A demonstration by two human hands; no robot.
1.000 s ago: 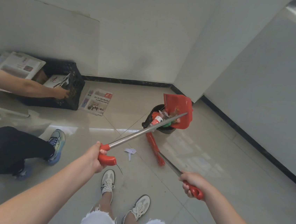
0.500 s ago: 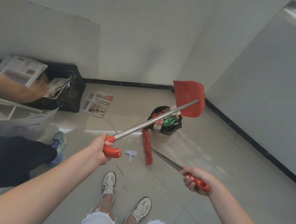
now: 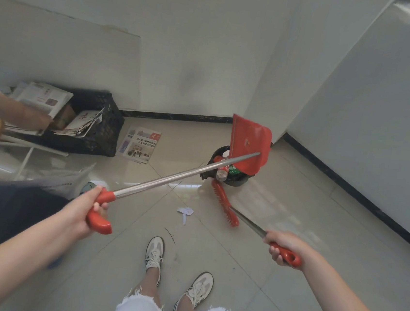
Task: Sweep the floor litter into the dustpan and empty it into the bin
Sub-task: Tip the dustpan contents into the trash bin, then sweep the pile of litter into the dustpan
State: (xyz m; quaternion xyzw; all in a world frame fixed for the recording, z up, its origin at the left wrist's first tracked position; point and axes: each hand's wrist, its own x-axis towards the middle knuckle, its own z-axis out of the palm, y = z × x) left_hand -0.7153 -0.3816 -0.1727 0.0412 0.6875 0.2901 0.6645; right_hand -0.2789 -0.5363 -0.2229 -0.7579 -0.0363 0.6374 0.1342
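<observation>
My left hand [image 3: 87,208] grips the long handle to tip the red dustpan [image 3: 249,144] over the black bin [image 3: 236,181] far in front, while my right hand [image 3: 284,247] holds the broom [image 3: 224,203] low beside the paper scrap [image 3: 185,211] lying between my hands, ready to sweep it.

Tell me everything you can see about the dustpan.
The dustpan is a red, plastic-looking scoop on a long shiny metal shaft that ends in a curved red grip. The left hand grips that end. The scoop hangs raised and tilted over the black bin; whether it touches the rim is unclear.
</observation>
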